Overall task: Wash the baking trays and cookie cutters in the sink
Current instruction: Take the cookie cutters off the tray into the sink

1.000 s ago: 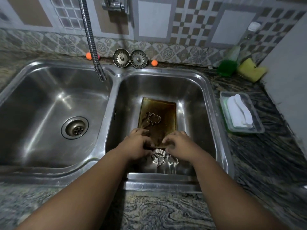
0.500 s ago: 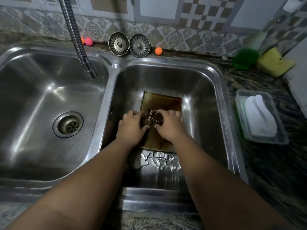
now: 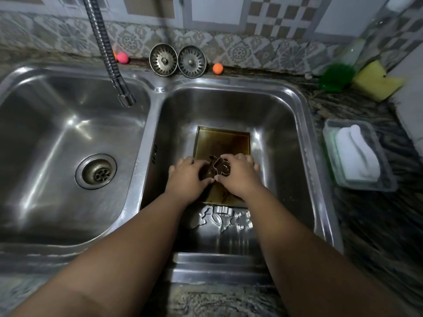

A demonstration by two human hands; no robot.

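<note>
A brown-stained baking tray (image 3: 223, 143) lies flat on the bottom of the right sink basin (image 3: 286, 138). On it sits a metal cookie cutter (image 3: 218, 167), gripped from both sides by my left hand (image 3: 187, 177) and my right hand (image 3: 238, 175). Several more metal cookie cutters (image 3: 226, 219) lie on the basin floor just in front of the tray, between my forearms. My hands hide the near part of the tray.
A flexible tap hose (image 3: 107, 56) hangs over the left basin (image 3: 57, 138), which has an open drain (image 3: 96, 171). Two strainer plugs (image 3: 177, 60) lean on the back wall. Right counter: green scrubber (image 3: 335, 76), yellow sponge (image 3: 375, 82), soap tray (image 3: 357, 154).
My hands moved from the cutters at the tray's near edge forward onto the tray and closed on the cutter lying there. The camera came closer to the sink.
</note>
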